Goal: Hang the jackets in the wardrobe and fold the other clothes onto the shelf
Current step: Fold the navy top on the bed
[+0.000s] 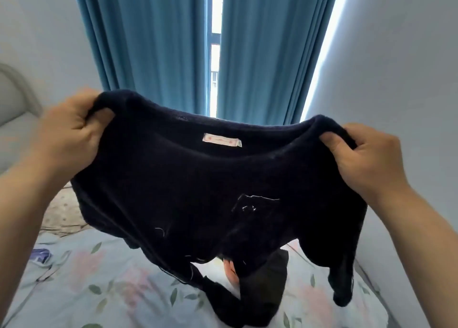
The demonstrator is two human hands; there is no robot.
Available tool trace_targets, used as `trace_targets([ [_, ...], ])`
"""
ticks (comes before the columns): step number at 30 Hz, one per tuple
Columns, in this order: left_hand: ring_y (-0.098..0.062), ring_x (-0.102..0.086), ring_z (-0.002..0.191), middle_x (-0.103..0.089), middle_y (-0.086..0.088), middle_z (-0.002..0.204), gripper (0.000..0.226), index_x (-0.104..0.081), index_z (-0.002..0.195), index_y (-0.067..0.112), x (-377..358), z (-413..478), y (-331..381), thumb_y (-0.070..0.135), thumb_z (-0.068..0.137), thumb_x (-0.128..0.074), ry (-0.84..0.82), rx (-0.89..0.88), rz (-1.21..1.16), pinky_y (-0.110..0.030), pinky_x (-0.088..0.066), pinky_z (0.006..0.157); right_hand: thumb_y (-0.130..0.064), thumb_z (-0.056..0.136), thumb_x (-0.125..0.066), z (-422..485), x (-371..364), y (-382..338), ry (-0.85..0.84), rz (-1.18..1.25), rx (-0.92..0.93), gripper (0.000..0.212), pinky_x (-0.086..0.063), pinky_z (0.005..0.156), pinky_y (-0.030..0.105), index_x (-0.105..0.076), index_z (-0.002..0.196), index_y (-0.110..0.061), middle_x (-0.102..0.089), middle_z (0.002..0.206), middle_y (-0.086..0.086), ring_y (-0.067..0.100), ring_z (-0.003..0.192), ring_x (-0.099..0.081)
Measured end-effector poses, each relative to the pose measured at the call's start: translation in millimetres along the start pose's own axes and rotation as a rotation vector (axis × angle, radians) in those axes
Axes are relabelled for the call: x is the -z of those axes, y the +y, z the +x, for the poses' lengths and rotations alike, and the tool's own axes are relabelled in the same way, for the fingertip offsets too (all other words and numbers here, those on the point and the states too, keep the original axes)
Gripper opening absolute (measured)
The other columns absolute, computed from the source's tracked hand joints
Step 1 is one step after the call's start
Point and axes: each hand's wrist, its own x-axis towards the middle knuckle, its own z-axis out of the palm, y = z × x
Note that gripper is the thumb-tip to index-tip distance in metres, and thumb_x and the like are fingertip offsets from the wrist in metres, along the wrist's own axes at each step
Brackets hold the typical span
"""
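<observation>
Item under handling: one dark navy sweater [210,191], held up in the air above the bed [99,278], spread wide with its inner side facing the camera. A pale neck label [222,140] shows just below the neckline, roughly midway between the two hands.

Left hand [67,132]: grips the sweater at one shoulder. Its fingers [81,119] are curled tight, with knit fabric bunched in the fist.

Right hand [366,159]: grips the opposite shoulder. Its fingers are curled over the edge, and the thumb pinches the fabric from the near side.

Garment condition: the body hangs down from both grips. One sleeve [343,285] dangles free at the right. The lower left portion trails down to the bed surface. Loose pale threads are visible on the inner face.

Surroundings: the bed carries a floral sheet. Beneath the sweater lies a second dark garment [267,285], with an orange item [231,270] just beside it. That item is partly hidden and cannot be identified with confidence. A small blue object [41,256] lies near the left edge of the bed. Blue curtains [153,42] hang behind, parted by a narrow bright gap. A pale headboard [12,92] stands at the far left.
</observation>
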Motion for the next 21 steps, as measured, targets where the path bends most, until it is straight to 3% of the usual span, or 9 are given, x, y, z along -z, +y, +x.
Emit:
trace_targets([
  [2,-0.025,-0.062,0.077,-0.066,0.004,0.081,0.021,-0.061,0.095,0.043,28.2,4.4,20.0,0.051,0.087,-0.044,0.005,-0.031,0.108,-0.038,-0.051,0.073,-0.058,0.087,-0.055,17.9,10.0,-10.6,0.017,0.038,0.067,0.033,-0.036,0.054,0.013,-0.057,0.073,-0.027,-0.061,0.074,-0.023,-0.002,0.064,-0.054],
  [5,-0.029,-0.057,0.071,-0.061,-0.004,0.074,0.038,-0.062,0.089,0.018,66.8,0.8,46.8,0.051,0.084,-0.045,-0.044,-0.077,0.307,-0.037,-0.045,0.066,-0.055,0.089,-0.058,34.5,17.4,-26.0,-0.007,0.119,0.169,0.031,-0.037,0.055,0.008,-0.061,0.071,-0.029,-0.063,0.075,-0.025,-0.003,0.066,-0.057],
  [7,-0.033,-0.057,0.080,-0.062,-0.010,0.083,0.026,-0.063,0.095,0.010,91.0,-9.9,55.9,0.034,0.091,-0.053,-0.073,-0.084,0.416,-0.044,-0.046,0.071,-0.054,0.090,-0.059,41.1,16.9,-31.8,0.005,0.178,0.223,0.026,-0.039,0.055,0.010,-0.065,0.086,-0.029,-0.065,0.079,-0.023,-0.001,0.066,-0.059],
  [9,-0.025,-0.054,0.081,-0.058,-0.007,0.081,0.007,-0.061,0.093,0.010,114.0,-26.9,58.5,0.005,0.090,-0.058,-0.067,-0.042,0.471,-0.039,-0.044,0.069,-0.055,0.090,-0.060,45.8,12.4,-36.9,0.029,0.239,0.260,0.026,-0.042,0.057,0.017,-0.064,0.093,-0.029,-0.066,0.082,-0.019,0.005,0.069,-0.060],
  [11,-0.020,-0.050,0.075,-0.056,0.001,0.078,0.022,-0.059,0.086,0.012,129.8,-43.7,58.8,-0.010,0.083,-0.056,-0.072,-0.003,0.525,-0.031,-0.039,0.063,-0.056,0.089,-0.059,50.1,-0.8,-42.1,0.013,0.273,0.285,0.030,-0.043,0.059,0.025,-0.064,0.093,-0.027,-0.065,0.081,-0.013,0.013,0.071,-0.061],
  [13,-0.022,-0.053,0.075,-0.056,0.011,0.076,0.025,-0.057,0.080,0.022,138.2,-59.2,52.6,-0.003,0.085,-0.055,-0.065,0.138,0.587,-0.032,-0.038,0.060,-0.057,0.088,-0.057,50.6,-20.5,-53.1,-0.045,0.298,0.304,0.033,-0.042,0.060,0.028,-0.064,0.090,-0.025,-0.065,0.072,-0.006,0.017,0.070,-0.059],
  [16,-0.012,-0.054,0.071,-0.056,0.021,0.075,0.028,-0.055,0.078,0.034,140.1,-84.5,37.5,0.012,0.094,-0.050,0.062,0.426,0.531,-0.031,-0.036,0.060,-0.052,0.090,-0.055,46.3,-53.1,-71.5,-0.130,0.298,0.303,0.038,-0.046,0.064,0.037,-0.063,0.082,-0.016,-0.063,0.067,-0.003,0.017,0.067,-0.056],
  [19,-0.026,-0.059,0.077,-0.065,-0.004,0.081,0.021,-0.062,0.085,0.020,139.6,-120.0,22.3,0.017,0.098,-0.047,0.198,0.606,0.397,-0.037,-0.042,0.064,-0.040,0.096,-0.055,35.0,-82.8,-90.5,-0.227,0.303,0.311,0.030,-0.045,0.064,0.039,-0.064,0.082,-0.015,-0.063,0.071,-0.001,0.026,0.072,-0.057],
  [21,-0.031,-0.060,0.081,-0.065,-0.006,0.084,0.021,-0.063,0.089,0.016,146.4,-144.8,13.6,0.023,0.098,-0.046,0.229,0.646,0.472,-0.040,-0.043,0.067,-0.035,0.096,-0.058,27.1,-97.8,-98.3,-0.277,0.308,0.311,0.024,-0.039,0.064,0.036,-0.066,0.082,-0.017,-0.064,0.072,-0.002,0.025,0.073,-0.056],
])
